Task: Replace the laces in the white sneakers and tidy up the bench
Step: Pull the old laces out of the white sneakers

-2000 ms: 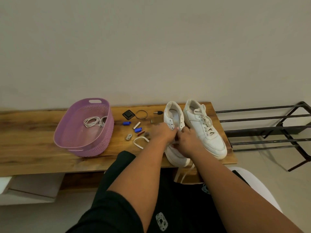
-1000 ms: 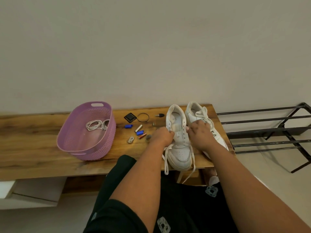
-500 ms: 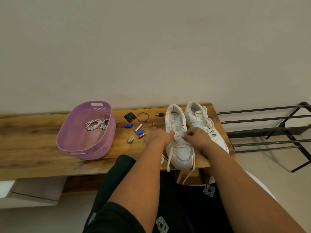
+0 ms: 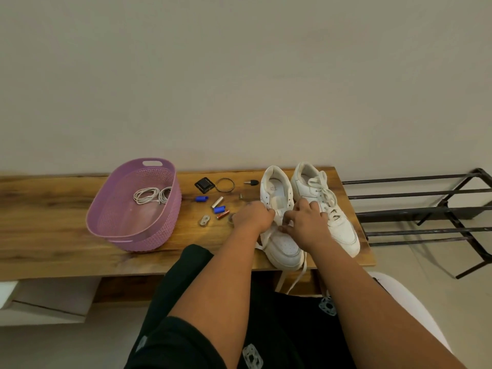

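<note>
Two white sneakers stand side by side at the right end of the wooden bench (image 4: 53, 209). The left sneaker (image 4: 282, 243) has a loose white lace (image 4: 298, 278) whose ends hang over the bench's front edge. My left hand (image 4: 253, 217) grips the left side of its eyelet area. My right hand (image 4: 306, 222) pinches the lace over the tongue. The right sneaker (image 4: 338, 225) is fully laced and untouched. A purple basket (image 4: 159, 235) at mid-bench holds a coiled white lace (image 4: 151, 195).
Small items lie between basket and shoes: a black square piece (image 4: 204, 184), a ring (image 4: 225, 185), a small key (image 4: 251, 182), blue caps (image 4: 201, 199), batteries (image 4: 222, 214), a metal clip (image 4: 204, 220). A black metal shoe rack (image 4: 426, 214) stands right of the bench.
The left sneaker, partly over the front edge two seconds ago, has been set straight on the bench beside the other. Both hands moved from its sides to the lace over the tongue.
</note>
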